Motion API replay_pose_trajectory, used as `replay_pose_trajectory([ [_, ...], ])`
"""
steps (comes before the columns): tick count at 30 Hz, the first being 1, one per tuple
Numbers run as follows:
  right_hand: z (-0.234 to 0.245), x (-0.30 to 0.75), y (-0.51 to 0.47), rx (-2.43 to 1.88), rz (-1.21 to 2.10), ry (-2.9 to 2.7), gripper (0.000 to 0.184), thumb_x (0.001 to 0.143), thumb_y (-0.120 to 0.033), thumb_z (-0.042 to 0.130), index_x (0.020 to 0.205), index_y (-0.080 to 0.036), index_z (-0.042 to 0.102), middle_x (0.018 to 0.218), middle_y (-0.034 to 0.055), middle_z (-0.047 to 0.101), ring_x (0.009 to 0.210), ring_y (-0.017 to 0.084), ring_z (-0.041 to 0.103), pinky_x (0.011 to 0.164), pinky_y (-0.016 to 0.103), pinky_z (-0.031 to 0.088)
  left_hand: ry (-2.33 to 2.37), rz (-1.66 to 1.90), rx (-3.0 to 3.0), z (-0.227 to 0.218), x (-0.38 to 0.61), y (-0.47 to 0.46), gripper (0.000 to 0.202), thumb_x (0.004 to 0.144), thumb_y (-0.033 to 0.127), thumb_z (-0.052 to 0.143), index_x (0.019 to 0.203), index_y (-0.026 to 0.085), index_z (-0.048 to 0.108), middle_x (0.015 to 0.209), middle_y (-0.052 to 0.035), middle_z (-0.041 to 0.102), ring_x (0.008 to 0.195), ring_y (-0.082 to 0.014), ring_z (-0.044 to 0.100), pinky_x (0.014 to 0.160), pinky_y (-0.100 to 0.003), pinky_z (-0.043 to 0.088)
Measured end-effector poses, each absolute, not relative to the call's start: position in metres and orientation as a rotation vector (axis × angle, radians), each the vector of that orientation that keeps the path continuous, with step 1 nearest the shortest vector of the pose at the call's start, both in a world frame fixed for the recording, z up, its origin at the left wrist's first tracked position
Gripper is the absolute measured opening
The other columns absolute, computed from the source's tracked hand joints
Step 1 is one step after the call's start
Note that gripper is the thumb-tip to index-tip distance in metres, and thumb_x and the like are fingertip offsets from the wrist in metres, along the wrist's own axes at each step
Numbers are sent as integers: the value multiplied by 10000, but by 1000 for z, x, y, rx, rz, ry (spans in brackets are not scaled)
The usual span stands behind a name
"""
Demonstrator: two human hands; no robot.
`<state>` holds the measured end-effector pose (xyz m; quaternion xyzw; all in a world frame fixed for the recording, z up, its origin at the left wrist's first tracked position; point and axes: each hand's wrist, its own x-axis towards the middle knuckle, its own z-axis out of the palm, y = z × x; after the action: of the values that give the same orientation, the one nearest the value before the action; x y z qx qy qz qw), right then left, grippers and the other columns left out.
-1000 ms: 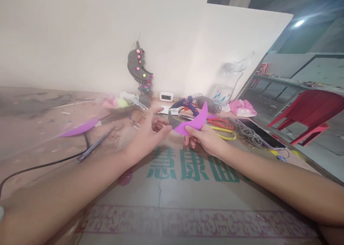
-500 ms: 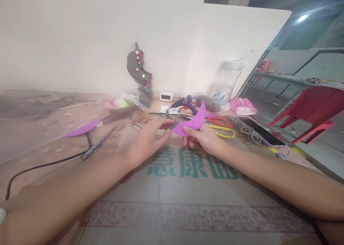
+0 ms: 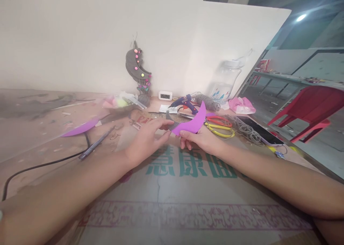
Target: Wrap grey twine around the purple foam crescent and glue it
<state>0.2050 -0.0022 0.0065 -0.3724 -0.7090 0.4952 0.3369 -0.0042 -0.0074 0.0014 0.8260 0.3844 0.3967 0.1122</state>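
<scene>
My right hand (image 3: 199, 140) pinches the lower edge of a purple crescent-shaped foam piece (image 3: 192, 123), held just above the cardboard sheet (image 3: 188, 187). The crescent's left tip is wrapped in grey twine. My left hand (image 3: 147, 139) reaches in from the left, with thumb and fingers closed on that grey-wrapped tip. Both forearms stretch across the cardboard toward the middle of the table.
A second purple crescent (image 3: 80, 127) lies at left beside a black cable (image 3: 48, 162) and a pen-like tool (image 3: 96, 144). Behind are a blue glue gun (image 3: 185, 103), twine ball (image 3: 208, 102), scissors (image 3: 219, 125), a clear jar (image 3: 226, 81), a phone (image 3: 259, 131), and a finished grey crescent (image 3: 137, 70) against the wall.
My left hand, spread apart a second ago, has moved right and closed on the crescent's grey-wrapped tip. The crescent sits slightly lower and further left.
</scene>
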Motion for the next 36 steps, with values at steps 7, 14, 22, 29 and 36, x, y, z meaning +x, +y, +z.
replay_pose_trajectory([
  [7, 8, 205, -4, -989, 1282, -1859, 305, 848, -433, 571, 817, -133, 612, 594, 16, 651, 444, 91, 521, 441, 219, 414, 1124, 1184, 2442, 0, -4, -7, 276, 862, 217, 524, 1122, 202, 612, 1072, -30, 675, 967, -150, 616, 902, -316, 489],
  [14, 7, 206, -2, -966, 1303, -1860, 338, 838, -460, 576, 830, -125, 624, 587, 18, 652, 425, 84, 502, 432, 216, 403, 1148, 1210, 2457, 0, -3, -6, 263, 863, 212, 527, 1106, 210, 627, 1067, -24, 684, 982, -149, 618, 907, -316, 493],
  [22, 6, 206, -3, -987, 1294, -1850, 341, 840, -464, 573, 827, -126, 617, 589, 24, 656, 427, 89, 501, 426, 220, 390, 1114, 1182, 2458, 3, -4, -10, 292, 880, 225, 491, 1154, 180, 582, 1104, -46, 664, 1003, -153, 612, 923, -316, 482],
  [29, 9, 205, -4, -989, 1249, -1910, 343, 847, -462, 562, 855, -124, 618, 594, 16, 647, 435, 83, 502, 439, 212, 406, 1144, 1181, 2379, 1, -3, -8, 272, 885, 337, 530, 1111, 197, 588, 1057, -35, 668, 981, -162, 608, 902, -320, 484],
  [36, 10, 205, -5, -1020, 1265, -1907, 331, 854, -453, 552, 823, -130, 621, 595, 13, 646, 444, 80, 503, 451, 207, 408, 1169, 1189, 2327, 1, -3, -8, 229, 896, 317, 509, 1070, 211, 615, 1025, -25, 684, 952, -164, 618, 893, -325, 486],
])
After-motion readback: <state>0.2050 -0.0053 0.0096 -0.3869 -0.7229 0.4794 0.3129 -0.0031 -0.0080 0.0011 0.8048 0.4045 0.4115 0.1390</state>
